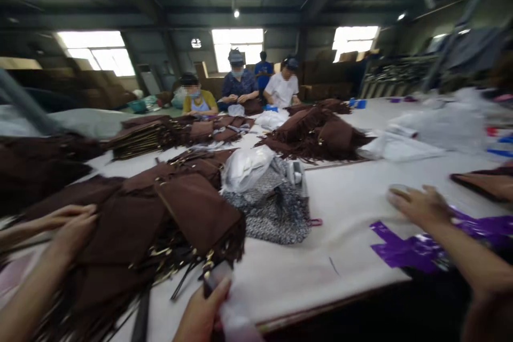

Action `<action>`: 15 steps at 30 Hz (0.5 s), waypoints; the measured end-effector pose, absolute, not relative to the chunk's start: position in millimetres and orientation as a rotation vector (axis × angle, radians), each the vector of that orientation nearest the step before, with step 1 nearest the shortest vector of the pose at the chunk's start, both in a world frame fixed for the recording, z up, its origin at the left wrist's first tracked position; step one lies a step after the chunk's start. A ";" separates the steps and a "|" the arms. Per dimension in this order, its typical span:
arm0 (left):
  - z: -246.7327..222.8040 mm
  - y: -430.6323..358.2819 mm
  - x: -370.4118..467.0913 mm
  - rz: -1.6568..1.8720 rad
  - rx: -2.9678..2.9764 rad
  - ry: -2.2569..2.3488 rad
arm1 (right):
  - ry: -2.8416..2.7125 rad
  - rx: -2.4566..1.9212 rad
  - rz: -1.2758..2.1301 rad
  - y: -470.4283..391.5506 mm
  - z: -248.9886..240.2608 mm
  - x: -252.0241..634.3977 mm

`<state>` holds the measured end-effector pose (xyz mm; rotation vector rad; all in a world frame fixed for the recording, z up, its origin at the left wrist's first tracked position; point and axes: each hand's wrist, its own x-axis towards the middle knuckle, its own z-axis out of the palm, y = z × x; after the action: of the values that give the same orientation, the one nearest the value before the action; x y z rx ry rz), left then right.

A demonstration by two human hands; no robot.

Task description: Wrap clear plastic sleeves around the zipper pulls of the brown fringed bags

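Observation:
Brown fringed bags [128, 224] with gold zippers and clasps lie in an overlapping heap on the white-covered table [288, 272]. My left hand [74, 232] is at the left part of the heap, its fingers pressed together on a bag; motion blurs it slightly. At the bottom centre, my right hand [206, 304] is closed around a dark strap [210, 280] with whitish plastic wrapping about it. The strap's gold clasp is just above that hand, below the front brown bag [198, 211]. The lower part of the right hand is cut off by the frame.
Another person's hand [60, 218] is beside my left one. At right, a co-worker's hand [420, 206] holds a roundish object near purple plastic [412, 248]. A grey speckled bag [272, 211] stands mid-table. More brown bags [316, 131] and several people are beyond.

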<state>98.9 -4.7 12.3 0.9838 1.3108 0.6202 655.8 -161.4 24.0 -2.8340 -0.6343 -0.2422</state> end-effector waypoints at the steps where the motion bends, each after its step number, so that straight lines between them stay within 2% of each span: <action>1: 9.6 -6.5 98.4 0.627 0.928 1.219 | -0.802 -2.725 -0.282 -156.7 23.9 642.7; 3: 3.6 -7.0 97.0 0.643 0.851 1.082 | -0.830 -2.546 -0.164 -143.8 21.8 596.1; 9: -3.5 -8.5 92.0 0.659 0.807 0.895 | -1.283 -1.829 0.865 -102.2 24.8 345.7; 12: -0.5 -10.6 89.1 0.653 0.844 0.838 | -1.373 -1.675 1.050 -69.4 26.9 259.0; 15: 2.8 -12.3 81.4 0.602 0.898 0.806 | -1.422 -1.691 1.011 -45.4 30.2 226.4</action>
<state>81.4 -12.3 2.8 0.8984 0.8059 0.6017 226.4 -45.4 30.2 -1.6911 -1.4224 1.0110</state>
